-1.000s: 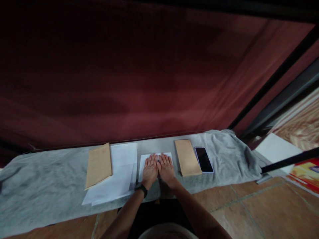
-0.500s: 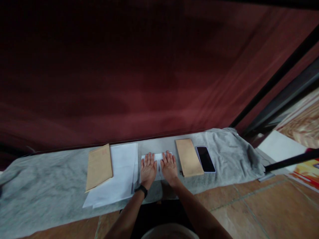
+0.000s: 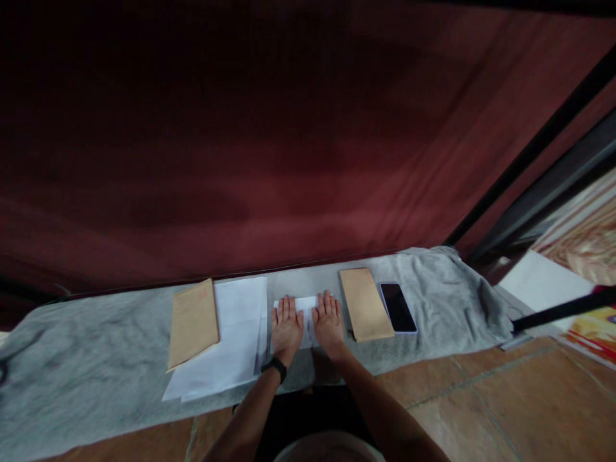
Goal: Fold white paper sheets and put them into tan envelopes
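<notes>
Small white paper rectangle (image 3: 307, 316) on grey fabric (image 3: 96, 350), under flat, non-gripping left hand (image 3: 287, 330) and right hand (image 3: 328, 327); left of it, larger white sheets (image 3: 237, 333), partly beneath tan paper envelope (image 3: 193, 324); right, brown paper envelope (image 3: 366, 305), then purple-edged black phone (image 3: 398, 308)

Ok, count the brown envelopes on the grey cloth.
2: the left envelope overlapping the white sheets; the right envelope between the right hand and the phone. Others may be hidden underneath.
</notes>
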The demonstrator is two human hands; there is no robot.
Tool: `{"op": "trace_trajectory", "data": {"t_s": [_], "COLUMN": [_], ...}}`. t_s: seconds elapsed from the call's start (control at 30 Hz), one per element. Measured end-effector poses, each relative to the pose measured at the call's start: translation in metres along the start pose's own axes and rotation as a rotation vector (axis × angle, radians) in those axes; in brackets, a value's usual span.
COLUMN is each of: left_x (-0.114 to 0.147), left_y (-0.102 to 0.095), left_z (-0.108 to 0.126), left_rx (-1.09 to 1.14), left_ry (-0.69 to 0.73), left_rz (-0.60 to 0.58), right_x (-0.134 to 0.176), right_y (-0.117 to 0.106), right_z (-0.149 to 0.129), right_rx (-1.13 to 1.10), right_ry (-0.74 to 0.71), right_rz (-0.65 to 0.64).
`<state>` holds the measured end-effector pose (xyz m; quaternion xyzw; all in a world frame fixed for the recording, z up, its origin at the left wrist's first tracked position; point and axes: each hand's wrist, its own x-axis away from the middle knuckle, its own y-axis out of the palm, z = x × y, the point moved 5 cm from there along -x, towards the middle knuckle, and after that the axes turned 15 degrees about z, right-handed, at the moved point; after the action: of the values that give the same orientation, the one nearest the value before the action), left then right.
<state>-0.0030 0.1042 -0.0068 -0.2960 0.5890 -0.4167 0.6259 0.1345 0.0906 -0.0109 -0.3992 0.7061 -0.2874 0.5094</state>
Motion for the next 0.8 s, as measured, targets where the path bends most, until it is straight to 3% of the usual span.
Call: {"op": "trace_trajectory", "data": {"t_s": [0.3,0.53,0.8], "left_x": [0.004,0.010,0.021], "left_y": [-0.002,-0.008,-0.016], "left_z": [-0.006,-0.008,-0.012], "left_rx": [0.017,0.025,0.071], "left_ry": [-0.005,-0.014,0.002], "left_rz": [0.098,0.065,0.120], "right_x": [0.002,0.004,0.008], "right_y": [0.000,-0.004,-0.006], "right_z": [0.000,-0.001,0.004], "right_rx": [0.003,0.006,0.015], "right_ry": [0.015,0.034,0.029], "right_rz": [0.055,0.061,0.126]}}
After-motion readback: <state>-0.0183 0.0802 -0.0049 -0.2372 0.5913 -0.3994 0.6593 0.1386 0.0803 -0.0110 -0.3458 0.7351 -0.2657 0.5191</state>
